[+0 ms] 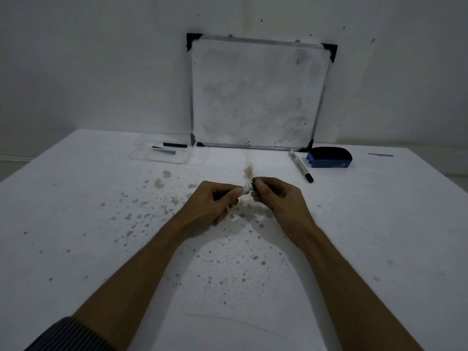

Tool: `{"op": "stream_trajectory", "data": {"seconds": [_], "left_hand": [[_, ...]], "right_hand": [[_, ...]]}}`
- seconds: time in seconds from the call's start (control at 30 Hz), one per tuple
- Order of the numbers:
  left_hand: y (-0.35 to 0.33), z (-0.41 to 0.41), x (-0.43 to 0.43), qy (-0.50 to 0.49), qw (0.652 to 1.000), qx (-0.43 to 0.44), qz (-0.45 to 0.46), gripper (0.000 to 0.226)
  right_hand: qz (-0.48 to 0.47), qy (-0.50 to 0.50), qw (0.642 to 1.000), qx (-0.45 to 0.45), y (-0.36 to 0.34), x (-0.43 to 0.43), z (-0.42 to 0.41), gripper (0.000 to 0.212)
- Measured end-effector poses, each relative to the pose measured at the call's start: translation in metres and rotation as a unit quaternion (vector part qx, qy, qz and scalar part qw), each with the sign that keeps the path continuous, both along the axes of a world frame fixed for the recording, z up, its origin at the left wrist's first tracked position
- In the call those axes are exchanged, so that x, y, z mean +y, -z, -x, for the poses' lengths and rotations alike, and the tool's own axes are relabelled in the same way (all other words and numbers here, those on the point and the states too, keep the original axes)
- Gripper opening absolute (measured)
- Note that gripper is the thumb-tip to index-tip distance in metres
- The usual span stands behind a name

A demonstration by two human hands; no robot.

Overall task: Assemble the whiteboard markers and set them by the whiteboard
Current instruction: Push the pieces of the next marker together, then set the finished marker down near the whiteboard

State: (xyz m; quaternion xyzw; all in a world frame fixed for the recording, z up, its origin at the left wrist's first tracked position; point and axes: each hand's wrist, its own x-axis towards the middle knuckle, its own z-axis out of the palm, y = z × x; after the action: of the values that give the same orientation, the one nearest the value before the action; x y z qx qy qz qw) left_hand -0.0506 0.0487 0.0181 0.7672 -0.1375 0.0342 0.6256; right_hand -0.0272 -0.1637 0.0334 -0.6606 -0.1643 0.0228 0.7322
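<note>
My left hand (pixel 215 202) grips a white marker barrel (pixel 246 190), mostly hidden in the fist, with only its end showing. My right hand (pixel 276 198) pinches a small black part (pixel 254 187) against that end; I cannot tell if it is a cap or a tip. The two hands meet above the middle of the stained white table (pixel 101 224). The whiteboard (pixel 258 97) leans upright against the back wall. One assembled marker (pixel 300 166) with a black cap lies on the table just in front of the board's right corner.
A clear plastic tray (pixel 164 152) at the back left holds a black piece (pixel 174 145) and two small dark pieces. A blue and black eraser (pixel 329 157) sits right of the lying marker. A thin dark strip (pixel 379 155) lies at the far right.
</note>
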Motion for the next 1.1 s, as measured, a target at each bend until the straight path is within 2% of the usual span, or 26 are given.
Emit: {"op": "stream_trajectory", "data": {"seconds": [0.3,0.47,0.57,0.67,0.73,0.8,0.9,1.0,1.1], "left_hand": [[-0.002,-0.001,0.001,0.029,0.998,0.048,0.021,0.027],[-0.001,-0.004,0.001,0.023,0.998,0.051,0.024,0.027],[-0.002,-0.003,-0.004,0.013,0.999,0.043,0.027,0.033],[-0.006,-0.004,-0.02,-0.026,0.998,0.044,0.036,0.039],[-0.013,-0.004,-0.03,-0.048,0.998,0.034,0.03,0.033],[-0.02,-0.004,-0.035,-0.068,0.995,0.038,0.062,0.029],[-0.03,-0.006,-0.035,-0.11,0.977,0.088,0.161,0.024],[-0.041,-0.008,-0.041,-0.113,0.971,0.103,0.182,0.021],[-0.051,-0.015,-0.055,-0.093,0.976,0.109,0.167,0.026]], "right_hand": [[0.043,0.034,0.998,-0.027,0.003,0.005,0.001,0.019],[0.08,0.042,0.995,-0.052,0.001,0.004,-0.001,0.025],[0.097,0.045,0.992,-0.067,-0.004,0.003,-0.003,0.02],[0.119,0.104,0.984,-0.085,-0.011,0.009,-0.004,0.025],[0.141,0.175,0.971,-0.086,-0.012,0.012,-0.002,0.03],[0.174,0.206,0.959,-0.09,-0.013,0.009,-0.001,0.029],[0.237,0.166,0.954,-0.077,-0.019,-0.001,0.002,0.034],[0.273,0.127,0.951,-0.072,-0.024,-0.012,0.011,0.041],[0.314,0.138,0.936,-0.082,-0.022,-0.025,0.021,0.032]]}}
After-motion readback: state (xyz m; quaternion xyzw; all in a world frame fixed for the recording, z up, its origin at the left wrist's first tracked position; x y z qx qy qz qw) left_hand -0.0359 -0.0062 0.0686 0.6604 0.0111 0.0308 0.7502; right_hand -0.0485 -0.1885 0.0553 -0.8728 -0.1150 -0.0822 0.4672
